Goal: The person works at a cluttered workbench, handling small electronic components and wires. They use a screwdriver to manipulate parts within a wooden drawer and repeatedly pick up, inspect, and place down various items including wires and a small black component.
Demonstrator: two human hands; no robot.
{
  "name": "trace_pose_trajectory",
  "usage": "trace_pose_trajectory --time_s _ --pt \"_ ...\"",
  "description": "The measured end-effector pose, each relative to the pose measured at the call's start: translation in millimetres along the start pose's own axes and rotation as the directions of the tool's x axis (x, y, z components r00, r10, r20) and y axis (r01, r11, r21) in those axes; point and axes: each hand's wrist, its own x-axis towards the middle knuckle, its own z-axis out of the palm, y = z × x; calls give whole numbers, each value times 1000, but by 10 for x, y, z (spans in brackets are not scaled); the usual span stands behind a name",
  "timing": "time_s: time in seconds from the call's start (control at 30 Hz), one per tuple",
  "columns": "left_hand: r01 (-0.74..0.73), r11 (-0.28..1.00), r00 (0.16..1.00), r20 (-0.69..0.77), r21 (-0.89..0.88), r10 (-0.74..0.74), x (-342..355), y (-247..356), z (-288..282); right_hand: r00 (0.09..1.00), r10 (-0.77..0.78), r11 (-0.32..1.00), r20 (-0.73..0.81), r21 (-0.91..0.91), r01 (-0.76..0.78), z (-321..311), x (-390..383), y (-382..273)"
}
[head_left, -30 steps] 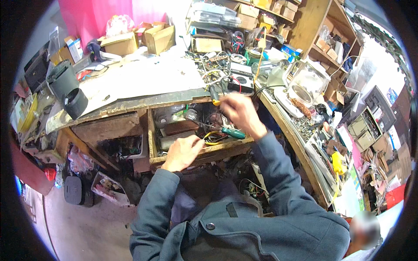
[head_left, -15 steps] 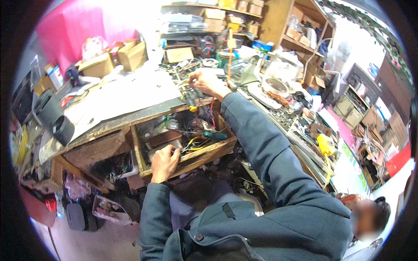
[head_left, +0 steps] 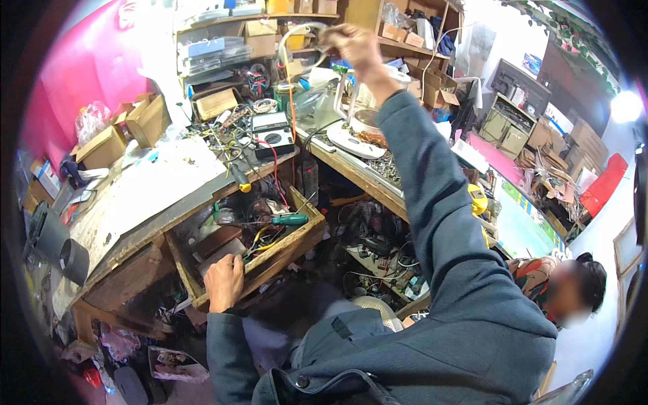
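I have the right hand (head_left: 352, 50) raised high over the bench, beside a pale, hoop-shaped curved piece (head_left: 295, 30) in front of the shelves. My reading is that the step in hand is handling that hoop, and the next move calls for a sure hold on it, clear of the shelf edge. The right fingers are bent inward, but blur covers them; I cannot tell whether they grasp the hoop or only overlap it from my view.

The left hand (head_left: 224, 280) lies at the front rim of the open, rough wooden drawer (head_left: 287, 253), fingers bent over the edge. I cannot tell whether they clench the wood or just rest there. Inside the drawer, a green-handled screwdriver (head_left: 290, 220) lies near the far end of the front rim, well apart from those fingers.
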Motion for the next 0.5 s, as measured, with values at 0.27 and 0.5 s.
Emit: trace_pose_trajectory --time_s 0.27,0.5 --pt "-77 980 995 -54 181 88 -39 70 97 911 -57 938 -409 -334 -91 -2145 401 285" --pt "-41 969 999 -22 244 47 5 99 160 849 271 828 -454 -340 -446 -2949 98 1086"
